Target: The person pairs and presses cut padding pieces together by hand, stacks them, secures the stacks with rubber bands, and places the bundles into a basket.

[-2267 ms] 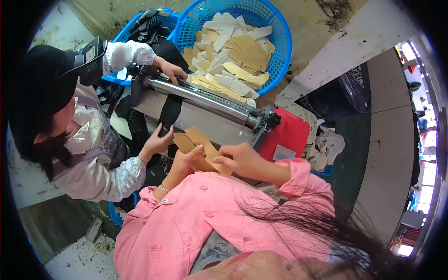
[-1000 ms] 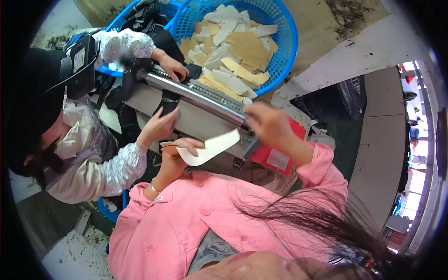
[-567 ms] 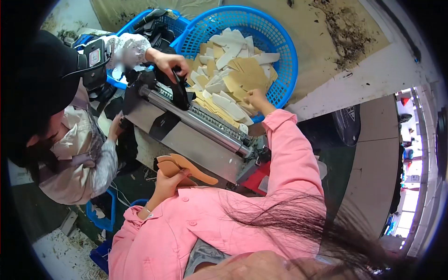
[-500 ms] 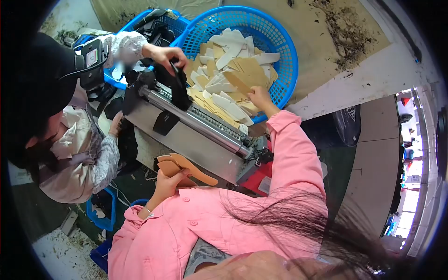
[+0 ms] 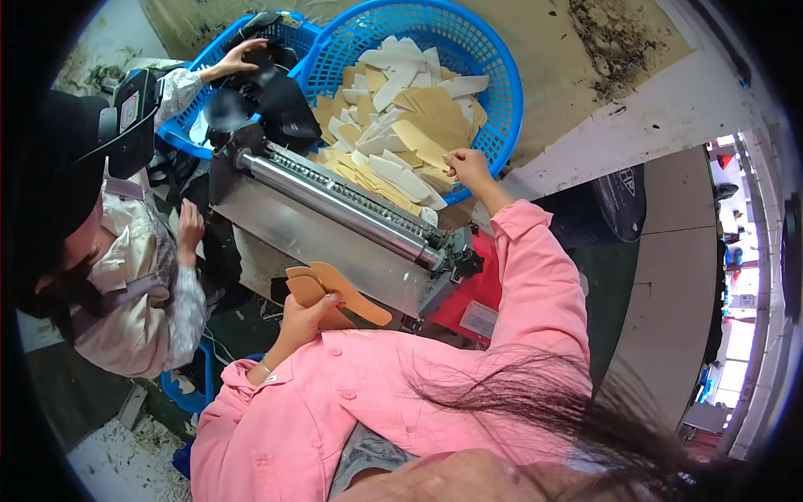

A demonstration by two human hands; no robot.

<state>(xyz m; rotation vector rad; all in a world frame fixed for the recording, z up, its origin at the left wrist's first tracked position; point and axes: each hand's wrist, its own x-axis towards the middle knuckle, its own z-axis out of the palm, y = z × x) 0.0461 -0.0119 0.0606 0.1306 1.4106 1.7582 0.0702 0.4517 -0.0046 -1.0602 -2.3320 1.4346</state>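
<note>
My left hand (image 5: 303,322) is closed around several tan insoles (image 5: 358,301), fanned out in front of my chest, near the front edge of a machine. Over the right side of a round blue basket (image 5: 516,96), my right hand (image 5: 470,167) pinches the end of a pale tan insole (image 5: 421,144). Loose white and tan insole pieces (image 5: 431,113) fill the basket below it. Between my hands lies the machine, with a shiny steel roller (image 5: 335,205) and a flat metal plate (image 5: 305,244).
At the left a co-worker reaches one hand (image 5: 237,60) to black pieces (image 5: 286,109) beside a second blue basket (image 5: 186,140); the other hand (image 5: 191,226) is beside the machine. The machine's red side (image 5: 468,289) stands near my right forearm. A dark blue barrel (image 5: 619,209) is at the right.
The co-worker's upper hand has moved from the roller back to the second basket. Black pieces have left the roller and plate. The insole in my right hand has tilted; my left hand still holds its insoles.
</note>
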